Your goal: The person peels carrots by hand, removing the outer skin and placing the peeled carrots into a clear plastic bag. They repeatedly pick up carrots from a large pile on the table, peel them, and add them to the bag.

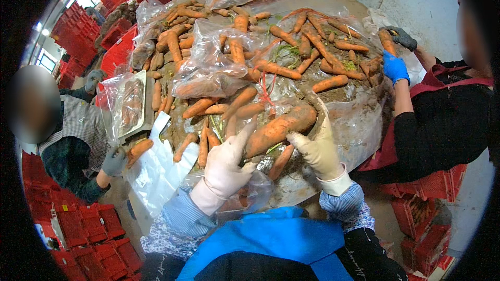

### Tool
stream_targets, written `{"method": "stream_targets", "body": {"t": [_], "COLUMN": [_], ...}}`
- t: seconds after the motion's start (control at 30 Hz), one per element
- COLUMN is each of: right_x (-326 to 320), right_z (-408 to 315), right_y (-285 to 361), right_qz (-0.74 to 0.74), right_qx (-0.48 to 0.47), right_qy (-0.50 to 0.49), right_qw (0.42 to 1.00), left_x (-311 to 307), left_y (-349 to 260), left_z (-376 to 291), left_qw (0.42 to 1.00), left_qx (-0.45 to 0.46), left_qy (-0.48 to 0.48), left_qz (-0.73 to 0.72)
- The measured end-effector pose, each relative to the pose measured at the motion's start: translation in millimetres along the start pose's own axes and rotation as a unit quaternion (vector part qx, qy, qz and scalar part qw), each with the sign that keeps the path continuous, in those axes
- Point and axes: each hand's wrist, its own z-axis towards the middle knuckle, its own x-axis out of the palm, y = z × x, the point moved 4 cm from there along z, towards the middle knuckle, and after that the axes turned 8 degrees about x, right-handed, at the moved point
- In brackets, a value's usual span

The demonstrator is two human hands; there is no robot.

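A large, soil-smeared carrot (279, 128) lies between my gloved hands above the table. My left hand (228, 164), in a pale rubber glove, grips its lower left end. At its right end my right hand (320, 148), in a dirty cream glove, holds on with thumb and fingers around it. Smaller carrots (203, 148) lie close beyond and beside my left hand. Under my wrists is a clear plastic bag (258, 191) with carrots in it. Red string (266, 91) lies just past the big carrot, and a filled clear bag (211, 82) rests farther back.
Loose carrots (330, 56) and soil cover much of the table. A co-worker at left holds a carrot (140, 150) beside a weighing scale (142, 125) and white plastic bags (160, 171). A co-worker at right, in a blue glove (394, 68), holds another. Red crates (90, 222) are stacked around.
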Motion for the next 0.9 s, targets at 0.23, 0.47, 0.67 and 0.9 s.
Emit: {"method": "stream_targets", "body": {"t": [0.23, 0.47, 0.67, 0.9], "right_x": [-1, -3, -3, -3], "right_z": [11, 15, 18, 17], "right_y": [-3, 18, 4, 5], "right_qz": [-0.151, -0.103, -0.121, -0.008], "right_qx": [-0.063, -0.057, -0.060, 0.019], "right_qy": [-0.100, 0.014, 0.054, 0.068], "right_qw": [0.982, 0.993, 0.989, 0.997], "left_x": [16, 19, 31, 34], "left_y": [-9, -2, 9, 4], "left_z": [-8, -5, -13, -10], "left_qw": [1.000, 0.805, 0.660, 0.687], "left_qx": [-0.003, -0.241, -0.246, -0.229], "left_qy": [-0.006, 0.074, 0.178, 0.178], "left_qz": [0.013, -0.537, -0.687, -0.666]}}
